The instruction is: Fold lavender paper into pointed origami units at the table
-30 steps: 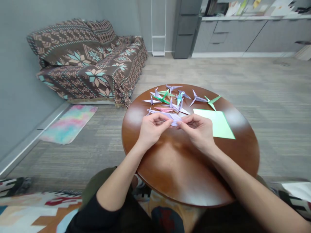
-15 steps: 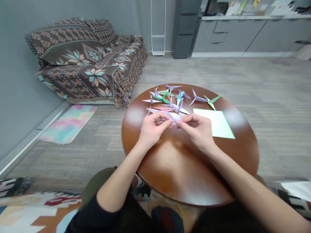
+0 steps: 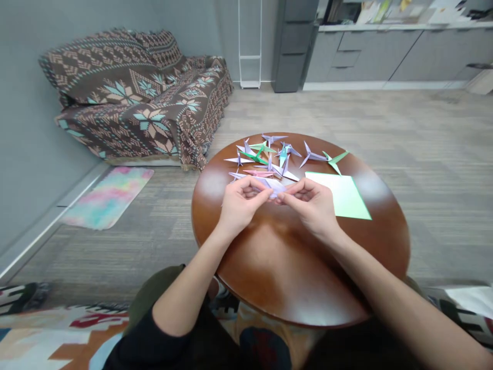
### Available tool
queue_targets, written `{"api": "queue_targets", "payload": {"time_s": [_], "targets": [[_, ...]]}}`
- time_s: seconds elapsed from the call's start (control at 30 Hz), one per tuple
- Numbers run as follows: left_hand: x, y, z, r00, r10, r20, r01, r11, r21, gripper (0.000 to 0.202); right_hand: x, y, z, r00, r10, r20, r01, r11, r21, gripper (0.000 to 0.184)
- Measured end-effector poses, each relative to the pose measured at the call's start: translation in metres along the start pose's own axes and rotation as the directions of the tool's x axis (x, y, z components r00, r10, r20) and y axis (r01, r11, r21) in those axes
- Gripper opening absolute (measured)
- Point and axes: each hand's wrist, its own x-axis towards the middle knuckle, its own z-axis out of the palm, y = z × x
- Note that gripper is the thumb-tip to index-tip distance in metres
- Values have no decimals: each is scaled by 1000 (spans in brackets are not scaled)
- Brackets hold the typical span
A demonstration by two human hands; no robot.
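Both hands meet over the round wooden table (image 3: 292, 277), pinching a small lilac folded paper piece (image 3: 272, 188) between them. My left hand (image 3: 239, 203) grips its left end with curled fingers. My right hand (image 3: 313, 205) pinches the right end with thumb and forefinger. Most of the paper is hidden by my fingers. Just behind the hands lie several folded paper cranes (image 3: 269, 156) in lilac, green, pink and teal. A flat light green paper sheet (image 3: 341, 195) lies right of my right hand.
A sofa under a brown patterned blanket (image 3: 134, 97) stands at the left wall. A pastel mat (image 3: 106, 195) lies on the floor beside it. Grey cabinets (image 3: 377, 51) line the far wall. A patterned rug (image 3: 57, 334) covers the floor near my knees.
The hands have shifted very slightly left and closer together on the lilac paper. Nothing else on the table has moved.
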Motion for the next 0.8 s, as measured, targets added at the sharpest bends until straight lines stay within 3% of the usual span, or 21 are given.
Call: {"api": "queue_targets", "payload": {"time_s": [0.3, 0.4, 0.47, 0.53, 0.6, 0.63, 0.67, 0.7, 0.73, 0.8], "targets": [[-2, -3, 0, 988, 67, -137, -60, 997, 53, 28, 1, 5, 0, 991, 117, 61, -125, 979, 158, 43], [-6, -6, 3, 992, 109, -58, -101, 986, 131, 20, 3, 7, -1, 984, 135, 113, -149, 981, 128, 33], [-8, -4, 2, 989, 149, 19, -150, 965, 217, 15, 6, 7, -3, 989, 132, 70, -141, 981, 134, 24], [-8, 2, -1, 964, 265, 6, -248, 894, 372, 15, 9, 6, -7, 992, 125, -30, -120, 984, 129, 21], [-5, 11, -8, 892, 441, -100, -306, 752, 584, 25, 11, 4, -9, 992, 85, -97, -86, 996, 0, 20], [-4, 16, -12, 861, 493, -123, -310, 702, 641, 37, 11, 4, -9, 995, 63, -73, -71, 991, -112, 20], [-3, 20, -15, 867, 489, -97, -308, 679, 667, 43, 10, 3, -9, 998, 59, -27, -63, 980, -187, 18], [-2, 23, -18, 908, 419, -26, -298, 687, 663, 41, 9, 3, -9, 996, 75, 38, -64, 972, -227, 18], [-2, 26, -20, 956, 284, 70, -262, 727, 635, 39, 8, 3, -9, 991, 88, 96, -62, 966, -251, 18], [-3, 27, -21, 977, 16, 211, -130, 834, 537, 29, 6, 4, -8, 980, 96, 173, -52, 969, -243, 22]]}}
